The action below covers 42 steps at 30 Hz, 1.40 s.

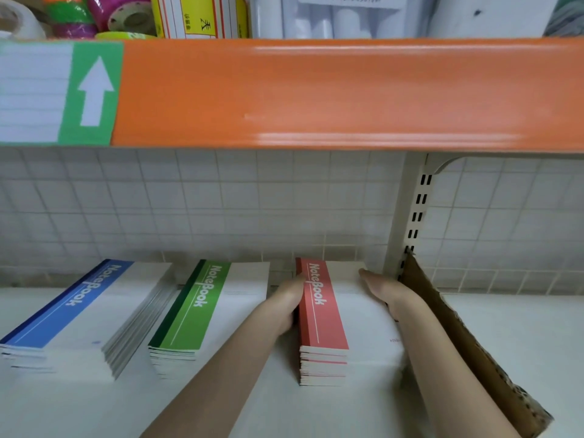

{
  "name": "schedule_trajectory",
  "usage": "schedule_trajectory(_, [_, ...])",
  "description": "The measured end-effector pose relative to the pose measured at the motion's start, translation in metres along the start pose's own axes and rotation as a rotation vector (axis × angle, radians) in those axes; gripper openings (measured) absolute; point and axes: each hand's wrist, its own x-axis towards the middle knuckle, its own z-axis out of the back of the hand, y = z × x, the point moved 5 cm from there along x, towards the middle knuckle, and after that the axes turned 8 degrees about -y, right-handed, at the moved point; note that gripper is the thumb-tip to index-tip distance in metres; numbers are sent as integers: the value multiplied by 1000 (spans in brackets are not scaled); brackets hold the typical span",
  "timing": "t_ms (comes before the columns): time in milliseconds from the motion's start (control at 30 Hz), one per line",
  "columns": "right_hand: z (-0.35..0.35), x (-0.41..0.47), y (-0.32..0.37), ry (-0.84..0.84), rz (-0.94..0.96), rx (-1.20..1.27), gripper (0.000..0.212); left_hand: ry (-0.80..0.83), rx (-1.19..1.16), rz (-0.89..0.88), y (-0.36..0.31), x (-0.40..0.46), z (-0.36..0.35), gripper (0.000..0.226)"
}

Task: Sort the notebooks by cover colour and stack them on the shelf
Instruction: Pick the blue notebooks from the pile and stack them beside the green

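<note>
Hands flat against red stack (322, 314) near shelf (505, 343) back edge: left hand (289, 303) on spine side, right hand (384, 290) opposite, fingers straight. Blue stack (79, 314), green stack (202, 311) leftward.

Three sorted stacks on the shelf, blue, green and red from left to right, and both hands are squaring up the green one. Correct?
Not quite: the head view shows the left hand and right hand flanking the red stack, not the green stack. The blue stack is leftmost, as stated.
</note>
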Motion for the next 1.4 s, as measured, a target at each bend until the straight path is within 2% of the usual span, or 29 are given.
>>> schedule_trajectory(233, [11,-5,-11,0,-4,95,59,-9,-106,26,-2,-5,1,44])
schedule_trajectory(467, [8,-10,-27,-3,-15,61,61,34,-113,81,14,-17,-2,39])
schedule_trajectory(700, [6,-11,-30,35,-30,126,59,-25,-165,34,20,-19,-7,39])
schedule_trajectory(900, [17,-29,-29,37,13,185,66,77,-175,21,19,-32,-4,44])
schedule_trajectory(1000, [29,-61,-45,5,103,178,64,132,-155,-67,27,-45,0,46])
schedule_trajectory(1100, [25,-105,-51,180,317,278,46,220,-16,-272,37,-58,5,69])
schedule_trajectory(1167, [21,-118,-49,285,405,348,42,282,89,-405,43,-60,7,86])
schedule_trajectory(1267, [20,-117,-49,295,486,337,51,318,169,-471,51,-55,7,107])
schedule_trajectory(1400, [17,-110,-53,323,539,319,64,299,220,-470,55,-50,9,118])
